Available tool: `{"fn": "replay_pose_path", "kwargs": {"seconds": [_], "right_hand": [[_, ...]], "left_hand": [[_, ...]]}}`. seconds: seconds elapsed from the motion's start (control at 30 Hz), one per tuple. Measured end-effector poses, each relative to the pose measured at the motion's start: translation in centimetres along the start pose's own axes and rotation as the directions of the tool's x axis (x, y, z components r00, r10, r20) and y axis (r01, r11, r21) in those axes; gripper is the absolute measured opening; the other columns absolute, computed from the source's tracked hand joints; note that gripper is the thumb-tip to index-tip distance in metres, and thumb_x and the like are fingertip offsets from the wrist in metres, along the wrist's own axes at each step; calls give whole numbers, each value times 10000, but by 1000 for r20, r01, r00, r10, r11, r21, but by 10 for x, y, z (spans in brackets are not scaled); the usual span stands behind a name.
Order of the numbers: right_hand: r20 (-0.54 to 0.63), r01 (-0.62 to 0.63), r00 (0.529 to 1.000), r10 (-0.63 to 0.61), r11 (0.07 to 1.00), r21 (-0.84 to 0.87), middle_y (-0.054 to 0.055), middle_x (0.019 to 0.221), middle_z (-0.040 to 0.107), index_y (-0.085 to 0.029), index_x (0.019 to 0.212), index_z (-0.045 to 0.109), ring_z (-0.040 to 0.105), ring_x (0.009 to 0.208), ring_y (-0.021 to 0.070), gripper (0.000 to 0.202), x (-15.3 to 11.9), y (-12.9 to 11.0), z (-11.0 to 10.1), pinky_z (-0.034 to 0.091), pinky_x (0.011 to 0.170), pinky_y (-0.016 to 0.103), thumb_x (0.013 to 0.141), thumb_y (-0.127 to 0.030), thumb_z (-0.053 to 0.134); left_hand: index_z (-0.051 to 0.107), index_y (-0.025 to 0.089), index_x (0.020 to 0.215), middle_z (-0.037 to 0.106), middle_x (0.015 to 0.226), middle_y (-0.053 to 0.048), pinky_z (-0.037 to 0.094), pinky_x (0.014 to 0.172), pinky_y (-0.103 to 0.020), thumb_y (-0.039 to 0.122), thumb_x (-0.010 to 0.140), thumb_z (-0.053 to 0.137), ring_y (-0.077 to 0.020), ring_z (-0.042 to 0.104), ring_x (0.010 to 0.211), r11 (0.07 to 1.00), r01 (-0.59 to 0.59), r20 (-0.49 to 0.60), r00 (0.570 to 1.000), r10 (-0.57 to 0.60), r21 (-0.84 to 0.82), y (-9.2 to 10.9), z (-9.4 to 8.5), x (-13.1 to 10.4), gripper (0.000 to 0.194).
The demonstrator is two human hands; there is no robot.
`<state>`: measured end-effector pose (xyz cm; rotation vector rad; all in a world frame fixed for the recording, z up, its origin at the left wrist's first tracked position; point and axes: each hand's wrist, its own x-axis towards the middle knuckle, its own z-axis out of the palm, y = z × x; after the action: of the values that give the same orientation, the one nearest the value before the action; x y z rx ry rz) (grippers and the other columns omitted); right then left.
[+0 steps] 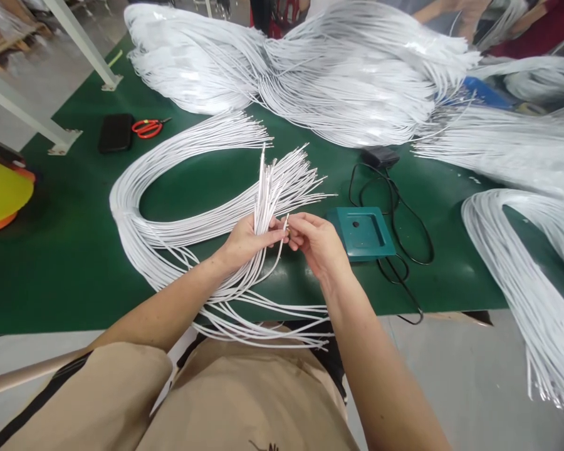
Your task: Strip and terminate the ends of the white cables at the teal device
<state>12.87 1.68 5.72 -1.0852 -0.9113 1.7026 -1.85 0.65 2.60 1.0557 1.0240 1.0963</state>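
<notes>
My left hand [250,241] is closed around a bunch of white cables [264,200], whose cut ends point up and away from me. Between its thumb and my right hand [316,239] one cable end [286,223] stands apart from the bunch. The fingertips of my right hand pinch at that end, with a small brass-coloured bit showing there, too small to name. A looped bundle of white cables [126,210] curves round on the green table to the left, and loose cables hang over the front edge below my hands.
A teal tray-like device [363,233] with a black cord [430,241] lies right of my right hand. Red-handled scissors [148,128] and a black box [115,133] sit back left. Big cable piles [348,81] fill the far side. Other people's arms [467,15] show behind them.
</notes>
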Motion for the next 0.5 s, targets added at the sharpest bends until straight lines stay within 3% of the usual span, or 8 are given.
{"fn": "replay_pose_path", "kwargs": {"seconds": [0.13,0.27,0.4,0.5], "right_hand": [[38,-100,995,96,987,128,-68,483,365,-182,529,502,381,457,74,220,3,5,-1,302,445,227,670,-255,654],[21,-78,997,77,995,58,-79,498,354,-173,707,640,386,441,75,244,8,-2,-3,315,460,233,720,-415,661],[103,-101,989,105,994,-48,-68,498,385,-160,607,596,454,455,82,302,8,-8,-3,295,464,233,708,-421,708],[138,-125,983,125,992,-6,-63,519,432,-155,638,609,459,483,78,313,5,-7,-6,330,494,228,705,-436,730]], "left_hand": [[548,138,752,660,759,-35,474,610,-262,364,671,783,-129,614,643,1000,-9,71,997,9,6,5,0,0,336],[576,130,739,661,732,-50,511,714,-317,402,703,754,-154,633,673,999,-36,164,986,33,18,5,1,0,327],[595,129,751,673,748,-62,513,767,-339,400,729,732,-175,646,729,998,-59,203,978,53,25,3,-1,1,304],[595,129,765,679,756,-55,510,735,-311,380,751,718,-156,641,708,997,-62,220,974,51,43,2,-3,2,281]]}}
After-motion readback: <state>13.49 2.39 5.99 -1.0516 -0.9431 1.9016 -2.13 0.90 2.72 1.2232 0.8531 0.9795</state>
